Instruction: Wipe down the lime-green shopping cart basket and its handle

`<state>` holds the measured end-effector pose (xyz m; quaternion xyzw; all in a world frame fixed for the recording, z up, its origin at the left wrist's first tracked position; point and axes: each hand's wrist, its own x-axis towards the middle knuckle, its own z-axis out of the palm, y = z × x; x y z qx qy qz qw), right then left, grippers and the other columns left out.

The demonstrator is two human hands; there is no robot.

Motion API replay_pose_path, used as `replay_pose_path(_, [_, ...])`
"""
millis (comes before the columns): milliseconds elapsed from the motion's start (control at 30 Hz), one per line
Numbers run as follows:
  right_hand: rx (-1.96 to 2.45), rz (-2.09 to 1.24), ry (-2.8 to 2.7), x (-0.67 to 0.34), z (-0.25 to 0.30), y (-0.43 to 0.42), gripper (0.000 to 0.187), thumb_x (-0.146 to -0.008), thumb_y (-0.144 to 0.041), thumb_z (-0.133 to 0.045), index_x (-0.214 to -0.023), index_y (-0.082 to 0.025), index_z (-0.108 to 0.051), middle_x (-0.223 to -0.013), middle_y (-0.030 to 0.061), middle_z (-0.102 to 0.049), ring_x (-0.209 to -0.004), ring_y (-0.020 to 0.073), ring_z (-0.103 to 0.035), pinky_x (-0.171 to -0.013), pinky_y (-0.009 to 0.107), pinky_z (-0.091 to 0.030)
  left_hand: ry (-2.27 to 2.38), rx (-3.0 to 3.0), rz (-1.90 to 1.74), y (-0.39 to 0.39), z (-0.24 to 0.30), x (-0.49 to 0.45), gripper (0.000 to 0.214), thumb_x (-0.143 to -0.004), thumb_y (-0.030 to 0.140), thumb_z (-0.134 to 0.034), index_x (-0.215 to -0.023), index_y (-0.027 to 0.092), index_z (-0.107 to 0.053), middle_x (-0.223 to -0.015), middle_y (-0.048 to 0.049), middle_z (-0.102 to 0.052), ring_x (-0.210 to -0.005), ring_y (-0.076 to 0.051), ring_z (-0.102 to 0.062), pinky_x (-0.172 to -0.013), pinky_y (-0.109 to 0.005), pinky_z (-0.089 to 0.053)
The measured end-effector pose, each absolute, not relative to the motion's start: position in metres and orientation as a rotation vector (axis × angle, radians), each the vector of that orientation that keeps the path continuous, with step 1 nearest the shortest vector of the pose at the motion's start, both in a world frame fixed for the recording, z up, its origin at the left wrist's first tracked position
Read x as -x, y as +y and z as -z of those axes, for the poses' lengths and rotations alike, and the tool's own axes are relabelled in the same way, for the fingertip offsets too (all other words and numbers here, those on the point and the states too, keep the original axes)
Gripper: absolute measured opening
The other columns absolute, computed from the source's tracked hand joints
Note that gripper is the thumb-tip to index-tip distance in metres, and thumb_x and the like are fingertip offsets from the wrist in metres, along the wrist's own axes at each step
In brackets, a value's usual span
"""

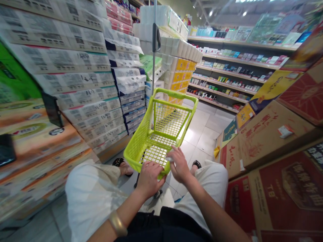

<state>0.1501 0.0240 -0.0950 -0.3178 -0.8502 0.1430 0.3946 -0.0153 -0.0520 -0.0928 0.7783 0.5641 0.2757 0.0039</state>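
Note:
A lime-green shopping basket cart [137, 146] with latticed sides stands between my knees, and nothing lies inside it. My left hand [151, 176] is closed over its near rim. Just to the right, my right hand [178, 164] hovers at the basket's near right corner with its fingers bent together. Between those fingertips is a small crumpled white wipe or tissue [169, 159]. Whether it touches the rim I cannot tell.
Stacked white packs [83, 60] rise on the left beside orange packs [37, 134] bearing a dark phone-like object [7, 150]. Cardboard cartons [272, 131] stand close on my right. Stocked shelves [224, 72] line the back, beyond a tiled floor [199, 134].

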Motion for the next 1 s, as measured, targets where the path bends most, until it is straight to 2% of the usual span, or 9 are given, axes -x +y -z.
replay_pose_path(167, [0.801,-0.296,-2.084,-0.142,0.121,-0.028,0.028,-0.087,-0.022,-0.051,-0.113,-0.024,-0.061,-0.116,0.0065,-0.066,-0.139,0.0266,-0.04,-0.119,0.052,-0.019,1.762,-2.463,-0.86,-0.054,0.094,0.016,0.008,-0.081,0.028,-0.059,-0.078,0.02,-0.059,-0.078,-0.0031,-0.065,-0.081,-0.022,-0.053,-0.082,-0.04,-0.034])
replay_pose_path(333, [0.964,-0.284,-1.885,-0.138,0.116,0.018,0.022,-0.093,-0.02,-0.045,-0.096,-0.024,-0.066,-0.127,0.0082,-0.061,-0.141,0.0258,-0.036,-0.117,0.055,-0.024,1.739,-2.424,-0.847,-0.056,0.093,0.011,0.009,-0.078,0.029,-0.063,-0.08,0.021,-0.06,-0.077,-0.0013,-0.064,-0.081,-0.021,-0.052,-0.085,-0.041,-0.034])
replay_pose_path(500, [1.002,-0.43,-1.76,-0.138,0.104,0.047,0.024,-0.094,-0.025,-0.044,-0.103,-0.022,-0.066,-0.133,0.0101,-0.059,-0.144,0.0257,-0.031,-0.116,0.054,-0.029,1.734,-2.404,-0.87,-0.056,0.093,0.009,0.006,-0.078,0.027,-0.062,-0.081,0.022,-0.061,-0.077,-0.0009,-0.064,-0.082,-0.021,-0.053,-0.086,-0.042,-0.034])
replay_pose_path(700, [0.972,-0.565,-1.728,-0.129,0.125,-0.03,0.02,-0.094,-0.024,-0.047,-0.104,-0.023,-0.065,-0.131,0.009,-0.06,-0.145,0.0234,-0.029,-0.115,0.05,-0.033,1.743,-2.437,-0.886,-0.057,0.097,0.012,0.008,-0.079,0.028,-0.06,-0.08,0.021,-0.06,-0.078,-0.0025,-0.064,-0.083,-0.023,-0.053,-0.084,-0.041,-0.035])
replay_pose_path(800, [0.997,-0.56,-1.722,-0.124,0.132,-0.048,0.02,-0.094,-0.023,-0.045,-0.099,-0.022,-0.064,-0.143,0.0087,-0.051,-0.148,0.025,-0.021,-0.118,0.056,-0.023,1.728,-2.447,-0.887,-0.058,0.097,0.011,0.009,-0.081,0.03,-0.058,-0.082,0.021,-0.06,-0.079,-0.0033,-0.064,-0.084,-0.023,-0.054,-0.084,-0.041,-0.035])
replay_pose_path(900, [1.08,-0.577,-1.661,-0.125,0.127,-0.019,0.022,-0.094,-0.024,-0.042,-0.097,-0.021,-0.064,-0.155,0.0071,-0.034,-0.15,0.0258,-0.011,-0.119,0.06,-0.011,1.732,-2.429,-0.857,-0.058,0.096,0.009,0.008,-0.079,0.029,-0.06,-0.082,0.021,-0.06,-0.079,-0.0027,-0.064,-0.084,-0.022,-0.054,-0.086,-0.042,-0.035])
replay_pose_path(1000, [1.146,-0.659,-1.535,-0.129,0.117,0.027,0.03,-0.093,-0.027,-0.039,-0.113,-0.02,-0.061,-0.16,0.0075,-0.02,-0.151,0.0246,-0.007,-0.12,0.056,-0.012,1.733,-2.415,-0.846,-0.058,0.094,0.007,0.008,-0.077,0.027,-0.063,-0.083,0.022,-0.061,-0.079,-0.0016,-0.064,-0.085,-0.022,-0.054,-0.087,-0.042,-0.035])
